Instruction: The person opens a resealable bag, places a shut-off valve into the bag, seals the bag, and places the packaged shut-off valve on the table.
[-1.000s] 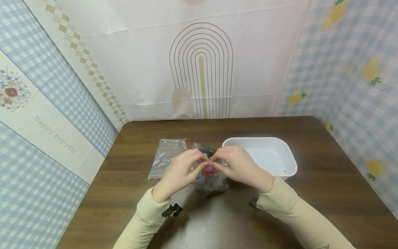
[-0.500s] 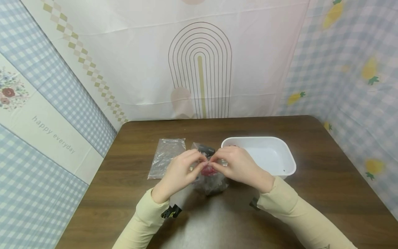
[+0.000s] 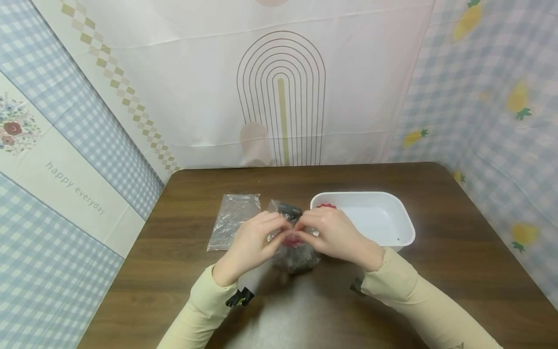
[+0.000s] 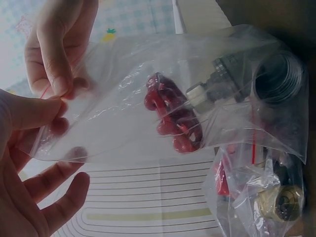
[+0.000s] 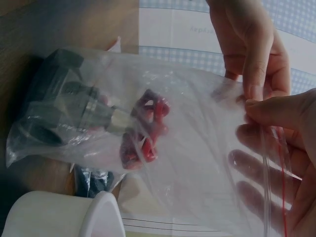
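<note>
A clear bag (image 4: 118, 118) is pinched at its top edge by the left hand (image 3: 249, 242) and right hand (image 3: 333, 236).
The film is nipped between thumb and finger by each; a dark fitting (image 5: 84, 108) with a red handwheel (image 5: 159, 128) is held inside, over the desk (image 3: 436, 281). Beyond, a second filled bag (image 4: 247, 197) is flanked by a flat bag (image 3: 233, 220) and a white tray (image 3: 381, 223).
</note>
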Demonstrator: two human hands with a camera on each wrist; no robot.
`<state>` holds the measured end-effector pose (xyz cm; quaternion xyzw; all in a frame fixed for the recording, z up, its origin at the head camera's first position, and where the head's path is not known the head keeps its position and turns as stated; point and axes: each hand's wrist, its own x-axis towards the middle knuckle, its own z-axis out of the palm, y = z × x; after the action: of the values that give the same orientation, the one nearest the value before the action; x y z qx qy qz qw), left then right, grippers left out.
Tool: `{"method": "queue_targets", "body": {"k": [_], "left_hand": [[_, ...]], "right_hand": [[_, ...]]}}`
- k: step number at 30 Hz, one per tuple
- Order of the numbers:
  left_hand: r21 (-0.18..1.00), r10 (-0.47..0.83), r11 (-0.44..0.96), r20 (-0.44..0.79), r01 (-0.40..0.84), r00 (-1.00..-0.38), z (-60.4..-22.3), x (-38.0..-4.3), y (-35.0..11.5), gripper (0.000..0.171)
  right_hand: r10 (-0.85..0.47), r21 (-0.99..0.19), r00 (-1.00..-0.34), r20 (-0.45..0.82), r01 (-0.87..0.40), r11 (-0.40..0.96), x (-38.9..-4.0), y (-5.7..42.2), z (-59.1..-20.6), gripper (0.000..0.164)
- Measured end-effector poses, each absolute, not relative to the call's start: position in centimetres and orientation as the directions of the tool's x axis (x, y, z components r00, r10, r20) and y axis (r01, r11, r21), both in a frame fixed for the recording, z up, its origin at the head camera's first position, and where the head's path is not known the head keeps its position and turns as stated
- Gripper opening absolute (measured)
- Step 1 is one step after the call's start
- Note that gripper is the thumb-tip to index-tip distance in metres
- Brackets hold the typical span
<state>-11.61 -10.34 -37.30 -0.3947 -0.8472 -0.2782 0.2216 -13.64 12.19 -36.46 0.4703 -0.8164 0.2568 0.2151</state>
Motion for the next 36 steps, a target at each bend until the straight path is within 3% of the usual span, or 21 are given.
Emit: {"method": "queue_targets", "body": {"k": [25,36], "left_hand": [[0.229,0.555,0.547,0.621,0.805,-0.554,-36.9,-10.5,-10.8,0.005],[0.265,0.547,0.543,0.608,0.797,-0.575,-36.6,-10.6,-11.5,0.008]], "right_hand": [[-0.627,-0.335,-0.537,0.564,-0.843,0.421,-13.3,15.4,-37.6,0.016],[-0.623,-0.238,-0.488,0.611,-0.864,0.444,-13.3,16.5,-37.6,0.03]]}}
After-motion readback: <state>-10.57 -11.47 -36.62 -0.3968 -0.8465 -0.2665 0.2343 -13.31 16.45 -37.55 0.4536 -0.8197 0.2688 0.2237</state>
